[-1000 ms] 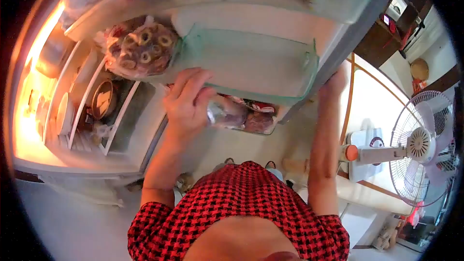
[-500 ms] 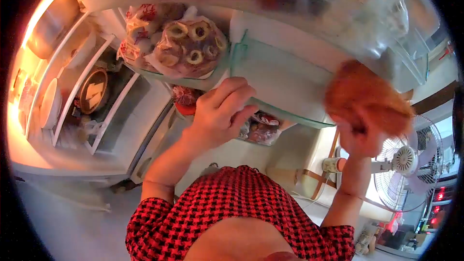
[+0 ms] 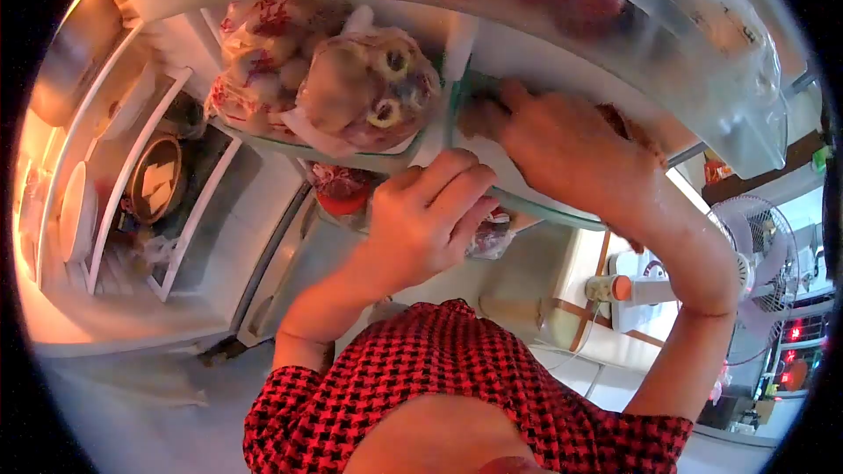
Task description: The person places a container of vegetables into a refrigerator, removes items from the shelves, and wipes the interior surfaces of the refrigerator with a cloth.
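Observation:
My left hand point(image 3: 430, 215) is closed, its fingers curled at the near edge of a clear greenish door bin point(image 3: 549, 211). My right hand point(image 3: 571, 145) reaches inside that bin, pressing a reddish-brown cloth point(image 3: 625, 127) toward its left end. Most of the cloth is hidden under the hand and wrist. Left of the bin, a plastic bag of ring-shaped pieces with dark centres point(image 3: 373, 88) sits in another door bin, beside a bag with red print point(image 3: 263, 61).
Above hangs an upper door bin point(image 3: 421, 4) holding bagged food. Below, red bagged items point(image 3: 342, 186) show in a lower bin. At left are fridge shelves with a round brown bowl point(image 3: 158, 177). A fan point(image 3: 760, 272) and a jar with an orange lid point(image 3: 608, 288) stand at right.
My right hand has moved left and into the bin with the cloth, from a raised spot at its right end. My left hand stays at the bin's edge.

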Tool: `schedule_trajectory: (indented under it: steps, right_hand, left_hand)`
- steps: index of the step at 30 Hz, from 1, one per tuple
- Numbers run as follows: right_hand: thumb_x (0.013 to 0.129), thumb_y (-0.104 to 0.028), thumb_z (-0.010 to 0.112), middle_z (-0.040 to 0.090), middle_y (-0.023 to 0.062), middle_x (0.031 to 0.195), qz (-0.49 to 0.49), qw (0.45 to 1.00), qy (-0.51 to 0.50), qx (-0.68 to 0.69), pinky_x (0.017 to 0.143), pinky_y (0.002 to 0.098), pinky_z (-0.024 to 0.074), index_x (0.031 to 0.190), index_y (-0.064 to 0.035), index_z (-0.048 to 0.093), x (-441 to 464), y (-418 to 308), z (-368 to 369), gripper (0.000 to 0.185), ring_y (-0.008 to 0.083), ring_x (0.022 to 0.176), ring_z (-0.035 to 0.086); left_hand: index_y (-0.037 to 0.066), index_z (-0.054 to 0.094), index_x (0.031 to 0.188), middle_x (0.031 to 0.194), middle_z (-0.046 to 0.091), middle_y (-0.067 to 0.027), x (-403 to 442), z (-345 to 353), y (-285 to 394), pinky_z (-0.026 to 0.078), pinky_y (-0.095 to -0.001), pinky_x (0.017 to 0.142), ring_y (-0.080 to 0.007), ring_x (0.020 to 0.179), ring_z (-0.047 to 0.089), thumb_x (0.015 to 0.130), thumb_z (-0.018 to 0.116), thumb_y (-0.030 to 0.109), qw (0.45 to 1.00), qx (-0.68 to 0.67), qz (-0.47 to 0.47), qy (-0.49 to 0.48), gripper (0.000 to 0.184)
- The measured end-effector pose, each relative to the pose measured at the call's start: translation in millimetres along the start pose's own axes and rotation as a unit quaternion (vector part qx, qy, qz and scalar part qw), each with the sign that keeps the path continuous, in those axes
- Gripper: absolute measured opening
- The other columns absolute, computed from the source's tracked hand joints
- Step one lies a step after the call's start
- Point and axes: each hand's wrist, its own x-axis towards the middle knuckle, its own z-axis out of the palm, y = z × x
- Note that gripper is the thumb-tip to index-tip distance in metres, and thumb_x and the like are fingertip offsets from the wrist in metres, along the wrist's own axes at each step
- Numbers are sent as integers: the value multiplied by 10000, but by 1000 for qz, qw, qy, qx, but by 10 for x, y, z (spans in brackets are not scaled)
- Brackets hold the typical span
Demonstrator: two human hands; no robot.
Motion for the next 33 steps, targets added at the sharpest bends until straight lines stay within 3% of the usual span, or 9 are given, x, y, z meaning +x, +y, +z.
schedule_trajectory:
  steps: [5,8,10,14,17,22,26,32,33]
  right_hand:
    - [730,-69,521,522,132,842,22,989,-129,-73,626,420,463,918,-57,548,-251,178,-136,190,345,732,563]
    - [733,-74,523,534,126,856,22,998,-55,5,603,408,462,905,-45,560,-367,260,-158,178,338,729,563]
    - [738,-73,515,535,130,853,60,987,135,61,620,401,466,979,-51,561,-345,136,-135,246,332,722,564]
    - [743,-88,495,551,165,873,48,979,179,86,646,446,477,1023,-29,510,-177,25,-33,286,359,727,576]
    - [752,-71,484,562,192,878,34,995,78,43,655,476,463,1073,-36,476,-135,-34,74,323,382,744,572]
    - [775,-82,513,584,211,892,88,960,84,254,690,468,448,1134,-63,464,-146,34,-30,363,387,814,565]
    - [769,-95,516,576,205,907,101,965,33,240,682,454,454,1170,-69,458,-146,11,-47,406,383,811,564]
    - [738,-99,524,556,195,953,13,992,51,111,655,426,461,1207,-79,464,-56,20,-26,473,366,801,564]
    - [732,-110,527,566,192,917,35,992,-14,124,648,425,461,1190,-70,471,-17,15,-98,463,359,783,568]
  left_hand:
    - [60,549,894,854,549,-63,2,-9,4,450,-315,489,-226,580,560,625,680,69,1000,2,-7,-1,299]
    - [54,548,879,852,551,-66,16,21,6,453,-316,499,-229,597,562,627,674,60,1000,-4,-10,10,282]
    - [49,543,881,853,552,-68,12,19,12,458,-314,511,-233,608,562,630,670,56,1000,-1,-20,13,282]
    - [46,541,888,861,553,-70,15,15,17,461,-314,519,-233,612,562,629,672,57,1000,-1,-9,18,291]
    - [48,540,896,872,551,-72,-9,12,20,462,-315,522,-232,622,566,632,673,65,1000,0,-7,20,296]
    - [58,539,907,885,543,-75,-32,-19,14,466,-314,518,-233,593,568,637,673,85,1000,-16,-12,7,302]
    - [58,541,912,888,541,-78,-50,-18,-7,462,-313,503,-230,564,563,631,675,87,1000,-18,-10,1,313]
    - [51,539,915,878,537,-78,-41,15,-22,452,-316,480,-224,538,553,633,671,84,999,-34,13,22,313]
    - [45,544,900,873,552,-101,-40,-7,3,476,-329,539,-254,632,572,620,692,69,999,-35,-8,0,318]
